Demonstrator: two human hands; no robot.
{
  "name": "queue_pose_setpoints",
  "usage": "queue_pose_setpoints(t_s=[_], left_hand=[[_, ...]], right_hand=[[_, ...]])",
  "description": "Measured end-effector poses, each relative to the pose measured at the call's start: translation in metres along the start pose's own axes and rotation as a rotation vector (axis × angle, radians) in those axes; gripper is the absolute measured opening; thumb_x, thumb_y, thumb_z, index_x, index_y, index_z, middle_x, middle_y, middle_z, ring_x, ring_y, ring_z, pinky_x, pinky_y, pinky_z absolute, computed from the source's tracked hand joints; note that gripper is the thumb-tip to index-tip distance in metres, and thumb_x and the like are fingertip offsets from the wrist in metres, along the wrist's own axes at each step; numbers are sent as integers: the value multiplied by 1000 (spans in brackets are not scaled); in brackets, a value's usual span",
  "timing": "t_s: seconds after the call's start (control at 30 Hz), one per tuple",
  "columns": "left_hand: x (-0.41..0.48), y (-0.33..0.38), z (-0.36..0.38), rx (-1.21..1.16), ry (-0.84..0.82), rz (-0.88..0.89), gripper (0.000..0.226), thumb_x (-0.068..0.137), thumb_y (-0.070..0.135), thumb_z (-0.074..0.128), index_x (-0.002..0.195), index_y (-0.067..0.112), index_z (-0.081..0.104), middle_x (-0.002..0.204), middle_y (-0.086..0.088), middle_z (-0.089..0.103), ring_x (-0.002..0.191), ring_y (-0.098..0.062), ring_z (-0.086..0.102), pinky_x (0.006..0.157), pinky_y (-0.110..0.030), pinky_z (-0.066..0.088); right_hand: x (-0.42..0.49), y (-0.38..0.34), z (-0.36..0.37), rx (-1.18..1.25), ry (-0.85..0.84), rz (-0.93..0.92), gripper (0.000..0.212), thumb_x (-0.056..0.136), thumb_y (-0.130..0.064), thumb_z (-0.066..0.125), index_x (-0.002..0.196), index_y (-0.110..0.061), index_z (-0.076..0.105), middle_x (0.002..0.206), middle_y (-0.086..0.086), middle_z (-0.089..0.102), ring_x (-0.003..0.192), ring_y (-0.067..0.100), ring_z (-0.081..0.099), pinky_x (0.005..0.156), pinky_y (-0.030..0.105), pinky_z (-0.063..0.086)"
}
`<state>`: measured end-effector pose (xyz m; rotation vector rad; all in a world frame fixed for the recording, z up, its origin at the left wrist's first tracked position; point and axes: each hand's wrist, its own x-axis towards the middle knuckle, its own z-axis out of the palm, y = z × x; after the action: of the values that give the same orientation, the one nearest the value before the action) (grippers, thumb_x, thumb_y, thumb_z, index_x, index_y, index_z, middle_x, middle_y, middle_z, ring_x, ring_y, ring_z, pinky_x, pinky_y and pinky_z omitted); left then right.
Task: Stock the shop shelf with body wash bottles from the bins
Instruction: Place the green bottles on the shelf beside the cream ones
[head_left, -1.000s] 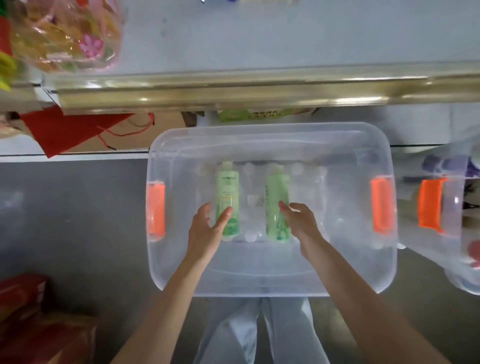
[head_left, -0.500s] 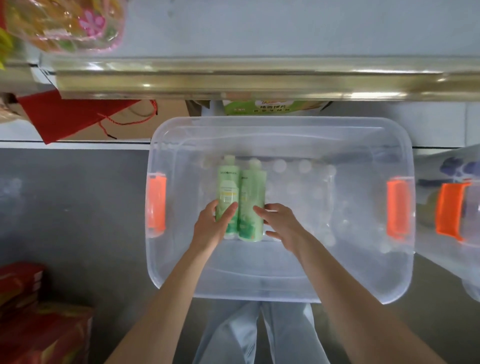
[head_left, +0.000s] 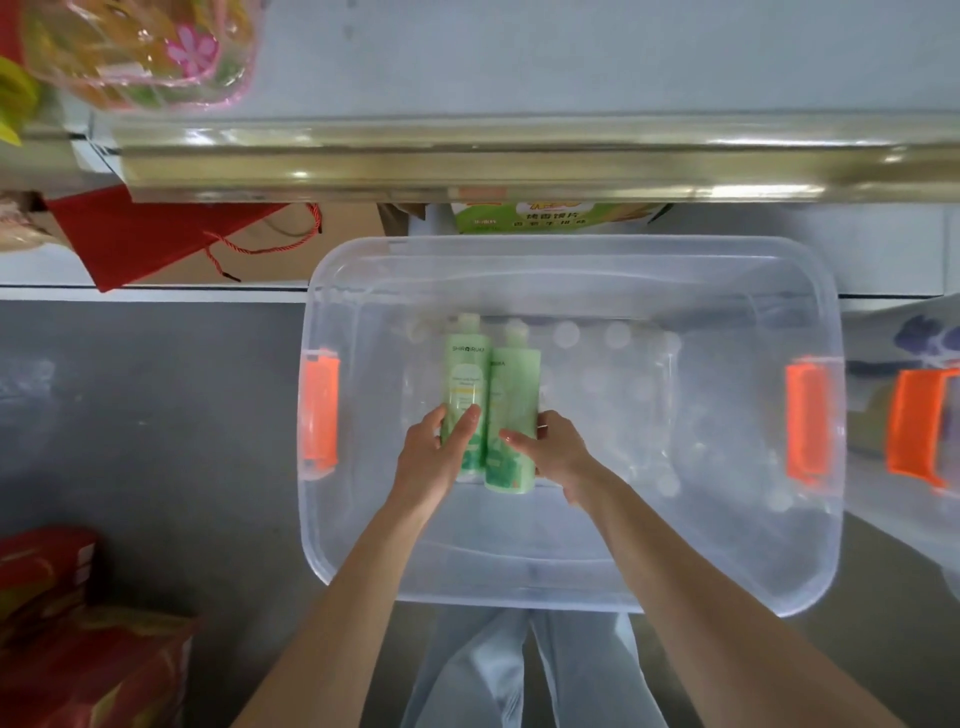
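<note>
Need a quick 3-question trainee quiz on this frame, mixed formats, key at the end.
1. True or false: the left green bottle and right green bottle lie side by side in the clear bin.
2. The bin's handles are: A blue, B orange, C black.
3. Fill in: the left hand grips the left green bottle; the right hand grips the ___ green bottle.
Key: 1 true; 2 B; 3 right.

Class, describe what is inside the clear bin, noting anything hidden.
Inside the clear bin, side by side: a left green bottle, gripped by the left hand, and a right green bottle, gripped by the right hand. The hands hide their lower parts.
</note>
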<state>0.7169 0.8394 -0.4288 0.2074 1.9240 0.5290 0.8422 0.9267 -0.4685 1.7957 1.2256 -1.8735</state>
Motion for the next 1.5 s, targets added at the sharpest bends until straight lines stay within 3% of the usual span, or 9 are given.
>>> queue_pose_setpoints(t_s=[0.2, 0.3, 0.5, 0.63, 0.87, 1.0, 1.2, 1.37, 1.5], left_hand=[[-47, 29, 2, -76, -165, 77, 56, 89, 57, 44, 133, 23, 51, 123, 8, 60, 99, -1, 57, 95, -30, 45], [-83, 47, -8, -157, -199, 106, 57, 87, 58, 43, 132, 25, 53, 122, 11, 61, 108, -4, 59, 102, -34, 45], [-174, 101, -40, -289, -278, 228, 45, 84, 58, 41, 116, 33, 62, 111, 9, 70, 101, -6, 67, 87, -33, 56], [-233, 142, -56, -298, -255, 405, 32, 95, 45, 40, 116, 36, 62, 113, 5, 71, 104, -12, 67, 85, -30, 55], [-333, 233, -85, -354, -249, 782, 42, 89, 46, 38, 121, 32, 59, 117, 9, 66, 106, -2, 63, 81, -24, 55], [-374, 278, -103, -343, -202, 973, 30, 90, 58, 45, 112, 47, 62, 117, 2, 64, 101, -1, 64, 83, -23, 54], [-416, 339, -130, -325, -227, 1183, 22, 93, 54, 42, 110, 56, 56, 122, 21, 62, 112, 6, 56, 95, -24, 48], [-407, 382, -162, -393, 155, 1276, 39, 90, 35, 52, 128, 27, 48, 129, 5, 53, 120, -9, 51, 87, -5, 42], [-372, 408, -209, -500, 414, 1210, 48, 91, 18, 62, 133, 15, 40, 128, 0, 49, 117, -14, 50, 96, -25, 45]], right_hand=[[-55, -13, -21, 182, -205, 0, 17, 92, -20, 61, 106, -12, 59, 107, 4, 69, 97, 18, 67, 80, 31, 56], [-100, -23, -35, 232, -232, -68, 21, 93, -19, 59, 114, -12, 59, 110, 3, 69, 101, 17, 67, 85, 33, 56], [-207, -55, -71, 191, -264, -254, 40, 95, -31, 57, 132, -17, 51, 126, 0, 63, 113, 16, 62, 97, 40, 50], [-285, -91, -96, 169, -215, -430, 36, 93, -30, 56, 129, -23, 53, 125, 0, 63, 110, 14, 64, 90, 32, 54], [-390, -170, -132, 254, -126, -741, 58, 77, -35, 75, 126, -12, 54, 121, 15, 64, 113, 33, 61, 96, 55, 48], [-443, -211, -150, 288, -105, -876, 71, 66, -42, 83, 123, -9, 57, 116, 15, 67, 106, 32, 64, 84, 42, 55], [-505, -271, -175, 113, 54, -1080, 46, 77, -28, 68, 120, -12, 59, 111, 3, 71, 102, 18, 67, 81, 24, 53], [-506, -324, -184, 130, 210, -1141, 53, 69, -27, 78, 115, -11, 58, 107, 8, 69, 102, 23, 66, 84, 34, 55], [-498, -361, -194, 71, 361, -1177, 45, 75, -11, 79, 112, -12, 53, 102, 2, 64, 96, 15, 60, 77, 26, 52]])
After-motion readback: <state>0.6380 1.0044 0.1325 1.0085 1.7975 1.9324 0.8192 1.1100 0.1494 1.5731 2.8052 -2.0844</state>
